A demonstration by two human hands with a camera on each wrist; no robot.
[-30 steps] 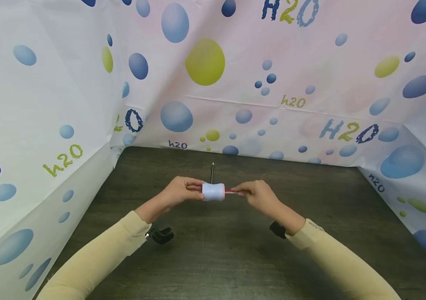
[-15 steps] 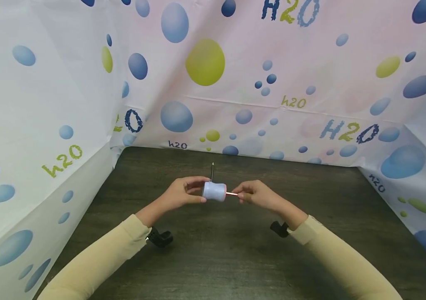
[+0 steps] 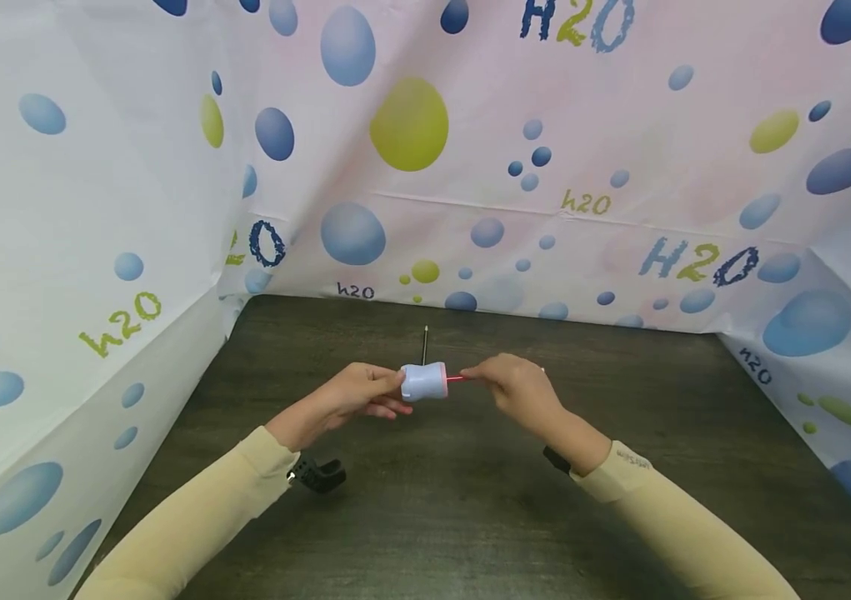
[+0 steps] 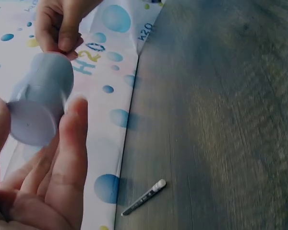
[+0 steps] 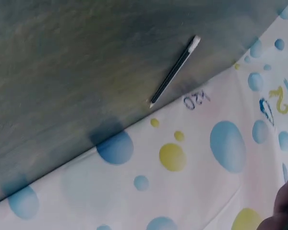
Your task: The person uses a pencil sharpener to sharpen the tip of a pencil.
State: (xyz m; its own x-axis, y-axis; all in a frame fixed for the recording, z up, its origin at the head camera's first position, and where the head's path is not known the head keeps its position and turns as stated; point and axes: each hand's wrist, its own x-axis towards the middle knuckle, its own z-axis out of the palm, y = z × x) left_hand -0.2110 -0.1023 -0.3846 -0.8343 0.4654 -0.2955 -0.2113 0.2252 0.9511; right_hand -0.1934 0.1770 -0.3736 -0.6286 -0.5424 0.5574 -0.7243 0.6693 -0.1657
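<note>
A light blue, barrel-shaped pencil sharpener (image 3: 423,382) with a pink end is held up over the table in the head view. My left hand (image 3: 350,393) grips its left end, thumb on the near upper side and fingers beneath. From the pink end sticks a thin red pencil (image 3: 456,378), which my right hand (image 3: 518,387) pinches, knuckles up. The pencil's tip is hidden inside the sharpener. In the left wrist view the sharpener (image 4: 48,81) shows its round flat end between thumb and fingers. Only a dark edge of the right hand (image 5: 284,201) enters the right wrist view.
A dark pencil (image 3: 425,346) with a white end lies on the dark wooden table (image 3: 425,517) behind the sharpener. A white sheet with coloured bubbles (image 3: 515,167) walls the table at the back and both sides.
Both hands have turned about the sharpener: the left thumb has gone from below to on top, and the right hand has rolled over knuckles up. The dark pencil stays put.
</note>
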